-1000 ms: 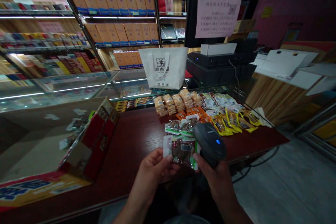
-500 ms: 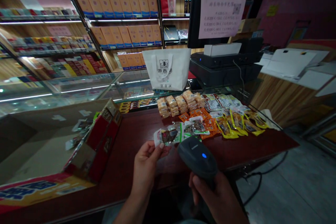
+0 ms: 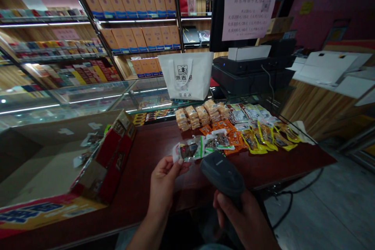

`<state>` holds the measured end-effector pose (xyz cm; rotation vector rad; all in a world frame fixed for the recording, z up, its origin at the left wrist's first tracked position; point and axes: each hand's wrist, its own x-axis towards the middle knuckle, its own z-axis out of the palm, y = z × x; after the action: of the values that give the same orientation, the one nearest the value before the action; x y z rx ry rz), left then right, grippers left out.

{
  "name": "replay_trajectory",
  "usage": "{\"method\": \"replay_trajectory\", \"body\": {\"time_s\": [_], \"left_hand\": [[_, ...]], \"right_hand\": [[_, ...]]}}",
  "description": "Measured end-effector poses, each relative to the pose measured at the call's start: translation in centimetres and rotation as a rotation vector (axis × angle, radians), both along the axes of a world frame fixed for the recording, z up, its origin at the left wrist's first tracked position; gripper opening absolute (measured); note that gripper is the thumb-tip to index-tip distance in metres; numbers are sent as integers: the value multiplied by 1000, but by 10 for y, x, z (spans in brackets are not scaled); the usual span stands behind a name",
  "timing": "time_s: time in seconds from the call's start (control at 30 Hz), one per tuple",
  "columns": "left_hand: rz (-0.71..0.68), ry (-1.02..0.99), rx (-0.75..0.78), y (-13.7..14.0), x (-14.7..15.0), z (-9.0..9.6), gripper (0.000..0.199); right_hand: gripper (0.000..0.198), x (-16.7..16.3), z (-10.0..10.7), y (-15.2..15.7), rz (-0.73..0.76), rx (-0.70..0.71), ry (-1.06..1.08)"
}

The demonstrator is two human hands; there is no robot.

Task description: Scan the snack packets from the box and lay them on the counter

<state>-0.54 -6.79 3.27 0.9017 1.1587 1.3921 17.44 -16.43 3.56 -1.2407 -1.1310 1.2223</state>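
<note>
Between the thumb and fingers of my left hand (image 3: 165, 177) is the end of a clear snack packet (image 3: 189, 150) with a white-and-green edge and dark food inside. My right hand (image 3: 237, 213) is wrapped round the handle of a dark grey barcode scanner (image 3: 222, 174), whose head points towards that packet. Just beyond lie similar green-edged packets (image 3: 219, 140), orange packets (image 3: 236, 140) and yellow packets (image 3: 265, 138). Behind them stand stacks of wrapped pale biscuit-like snacks (image 3: 202, 115) and silvery packets (image 3: 246, 113).
An open cardboard box (image 3: 117, 164) with a few packets inside stands at the left of the dark red counter (image 3: 143, 144). A white tote bag (image 3: 187, 78) stands at the back beside a cash register (image 3: 249, 70) with a paper sign. Lit shelves of boxes (image 3: 131, 0) line the wall.
The blue light on top of the barcode scanner has gone out. The scanner has shifted very slightly; my left hand and its packet have hardly moved.
</note>
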Motion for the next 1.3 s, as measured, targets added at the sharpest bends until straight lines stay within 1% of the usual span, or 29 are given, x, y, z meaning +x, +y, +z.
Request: {"method": "replay_trajectory", "body": {"time_s": [0.1, 0.2, 0.3, 0.43, 0.57, 0.67, 0.77, 0.87, 0.93, 1.0, 1.07, 1.13, 1.23, 1.3], "left_hand": [[25, -21, -19, 8, -5, -1, 40], [70, -27, -53, 22, -12, -3, 45], [53, 5, -79, 41, -20, -6, 47], [-35, 103, -69, 70, -25, -11, 48], [-205, 269, -26, 102, -17, -9, 47], [-317, 359, -22, 127, -4, -5, 38], [-385, 442, -40, 148, 11, -3, 23], [-431, 532, -71, 162, 21, -7, 15], [-453, 583, -89, 167, 25, -11, 16], [-460, 617, -94, 170, 25, -16, 13], [-448, 637, -85, 170, 22, -21, 11], [-420, 648, -67, 167, 19, -25, 12], [-347, 667, -24, 150, 9, -25, 19], [-284, 685, 12, 129, -2, -17, 24]], "right_hand": [[52, 7, -7, 1, -33, -14, -4], [51, 21, -16, 1, -89, -17, -40], [49, 35, -23, 0, -151, -11, -53], [55, 46, -30, -3, -212, -22, -54], [52, 48, -30, -7, -224, -33, -96], [53, 48, -28, -9, -185, -58, -142], [54, 47, -27, -9, -129, -64, -155], [53, 46, -30, -9, -142, -59, -145], [54, 46, -34, -9, -172, -63, -141], [54, 46, -38, -8, -159, -71, -140], [53, 45, -40, -7, -134, -77, -136], [55, 42, -43, -5, -144, -81, -129], [60, 31, -51, -1, -206, -85, -97], [61, 24, -59, 2, -237, -100, -80]]}}
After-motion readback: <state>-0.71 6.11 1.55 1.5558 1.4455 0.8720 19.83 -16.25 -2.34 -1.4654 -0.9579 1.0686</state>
